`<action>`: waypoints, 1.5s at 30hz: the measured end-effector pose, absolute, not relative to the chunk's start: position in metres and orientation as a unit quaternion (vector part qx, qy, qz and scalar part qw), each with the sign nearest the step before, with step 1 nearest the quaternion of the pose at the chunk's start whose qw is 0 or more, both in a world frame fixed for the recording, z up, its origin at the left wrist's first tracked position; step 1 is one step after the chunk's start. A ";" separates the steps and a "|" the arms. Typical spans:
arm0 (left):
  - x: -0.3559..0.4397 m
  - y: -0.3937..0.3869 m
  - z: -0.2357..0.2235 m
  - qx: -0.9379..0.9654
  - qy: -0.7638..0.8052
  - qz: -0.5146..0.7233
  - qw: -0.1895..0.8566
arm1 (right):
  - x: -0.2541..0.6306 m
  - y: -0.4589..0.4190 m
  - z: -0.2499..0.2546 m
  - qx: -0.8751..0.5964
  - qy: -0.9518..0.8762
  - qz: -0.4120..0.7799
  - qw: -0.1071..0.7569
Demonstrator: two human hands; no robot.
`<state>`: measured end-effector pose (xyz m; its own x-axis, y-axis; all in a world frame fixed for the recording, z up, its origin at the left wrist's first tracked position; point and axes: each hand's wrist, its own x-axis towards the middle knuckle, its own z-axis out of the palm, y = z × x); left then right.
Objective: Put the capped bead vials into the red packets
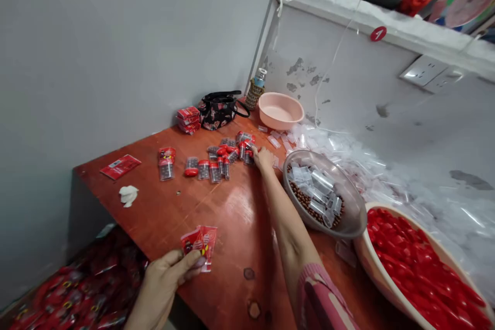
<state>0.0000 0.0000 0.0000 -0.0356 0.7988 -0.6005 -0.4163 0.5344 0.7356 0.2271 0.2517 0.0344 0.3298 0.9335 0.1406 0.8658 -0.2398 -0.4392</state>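
My left hand (166, 278) is at the near edge of a red-brown wooden table (232, 227), shut on a few red printed packets (199, 245). My right hand (263, 158) reaches far across the table, its fingers on a cluster of small clear tubes with red caps (228, 157). The tubes hold dark beads, and some lie on their sides. A grey metal bowl (323, 193) of brown beads and clear empty tubes sits just right of my right forearm. A wide cream basin (377, 263) heaped with red caps stands at the right.
A stack of red packets (188, 119) and a black floral bag (218, 111) stand by the grey wall. Behind them are a pink plastic basin (281, 110) and a bottle (260, 78). Clear plastic film (386, 175) is piled at the right. Many red packets (77, 289) lie below the table's left edge.
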 end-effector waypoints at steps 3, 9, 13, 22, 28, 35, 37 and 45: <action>-0.003 0.003 0.001 0.128 0.549 0.475 0.675 | 0.222 0.232 0.023 -0.763 -0.613 0.080 0.189; 0.001 0.004 -0.001 0.101 0.522 0.504 0.680 | 0.195 0.157 0.011 -0.673 -0.713 0.112 0.161; 0.008 -0.001 0.002 0.123 0.516 0.505 0.680 | 0.179 0.112 0.022 -0.598 -0.747 0.158 0.244; 0.018 -0.017 0.015 0.229 0.473 0.482 0.701 | 0.156 0.031 0.044 -0.423 -0.506 0.651 0.375; 0.016 -0.039 0.010 0.270 0.452 0.452 0.720 | 0.159 0.006 0.024 -0.424 -0.430 0.697 0.387; 0.018 -0.045 0.002 0.157 0.478 0.517 0.693 | 0.175 0.002 0.017 -0.516 -0.568 0.512 0.387; 0.014 -0.042 0.003 0.114 0.482 0.542 0.679 | 0.183 0.009 0.021 -0.564 -0.655 0.368 0.342; 0.005 -0.025 0.003 -0.035 0.440 0.593 0.674 | 0.189 0.019 0.011 -0.616 -0.719 0.254 0.197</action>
<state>0.0048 -0.0254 0.0026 -0.0896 0.7683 -0.6338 -0.8296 0.2946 0.4743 0.1890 0.0194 0.0110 -0.1624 0.9863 -0.0293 0.7858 0.1113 -0.6084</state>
